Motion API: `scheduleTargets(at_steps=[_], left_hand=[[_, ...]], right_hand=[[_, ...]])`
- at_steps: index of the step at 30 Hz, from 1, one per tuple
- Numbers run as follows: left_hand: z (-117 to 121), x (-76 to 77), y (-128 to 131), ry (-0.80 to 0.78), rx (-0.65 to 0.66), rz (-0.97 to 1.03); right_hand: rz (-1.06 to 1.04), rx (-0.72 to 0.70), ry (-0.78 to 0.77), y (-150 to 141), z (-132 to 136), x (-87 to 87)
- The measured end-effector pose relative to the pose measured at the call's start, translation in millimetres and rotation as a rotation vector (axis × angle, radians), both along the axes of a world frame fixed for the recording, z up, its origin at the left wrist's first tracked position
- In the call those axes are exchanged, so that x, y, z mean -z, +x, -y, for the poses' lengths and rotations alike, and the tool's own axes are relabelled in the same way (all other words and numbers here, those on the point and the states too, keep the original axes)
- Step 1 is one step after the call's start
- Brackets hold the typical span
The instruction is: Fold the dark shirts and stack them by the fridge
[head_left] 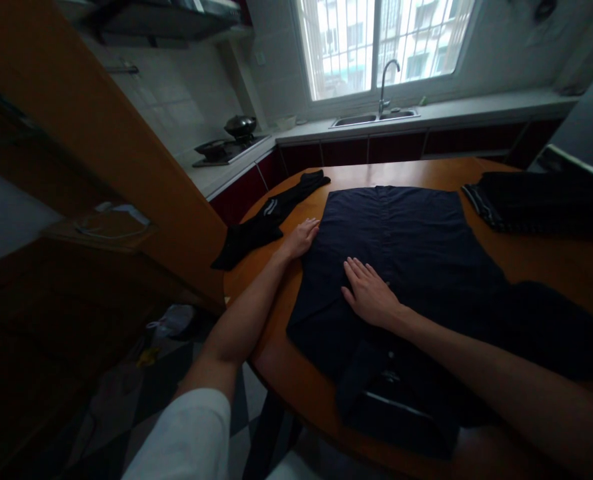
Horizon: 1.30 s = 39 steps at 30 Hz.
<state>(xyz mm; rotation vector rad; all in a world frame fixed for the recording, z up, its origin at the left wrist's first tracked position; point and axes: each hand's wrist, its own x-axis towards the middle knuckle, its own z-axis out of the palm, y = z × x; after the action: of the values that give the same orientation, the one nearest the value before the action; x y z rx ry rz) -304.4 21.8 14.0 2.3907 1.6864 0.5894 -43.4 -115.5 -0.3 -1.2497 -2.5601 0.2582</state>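
Observation:
A dark navy collared shirt (421, 247) lies spread on the wooden table (271, 333), its collar towards me and its hem towards the window. One sleeve stretches out to the right. My left hand (302, 239) rests at the shirt's left edge, fingers extended and touching the cloth. Flat on the middle of the shirt lies my right hand (369, 292), fingers stretched out, palm down. Neither hand grips anything. Just beyond my left hand is a pair of black socks or similar black garment (269, 220) with a small white mark.
Folded dark clothing (541, 200) is stacked at the table's right. Behind the table runs a counter with a sink (376, 119) under a window. A stove with a lidded pan (240, 125) stands at the back left. A wooden cabinet (141, 160) borders the left side.

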Motion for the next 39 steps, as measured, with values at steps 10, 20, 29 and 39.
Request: scheduleTargets(at_steps=[10,20,29,39], left_hand=[[23.1,11.7,55.1,-0.079,0.390,-0.019],[23.6,10.1,58.5,-0.126,0.358,-0.171],[12.8,14.1,54.4,-0.105,0.354,-0.198],[9.6,15.1,52.7,-0.088,0.350,-0.235]], right_hand=[[-0.068,-0.091,0.032,0.6,2.1,-5.5],[-0.092,-0.175,0.060,1.0,-2.9,-0.8],[-0.079,-0.167,0.119,1.6,-6.1,-4.5],[-0.029,-0.216,0.188,1.1,-3.1,-3.7]])
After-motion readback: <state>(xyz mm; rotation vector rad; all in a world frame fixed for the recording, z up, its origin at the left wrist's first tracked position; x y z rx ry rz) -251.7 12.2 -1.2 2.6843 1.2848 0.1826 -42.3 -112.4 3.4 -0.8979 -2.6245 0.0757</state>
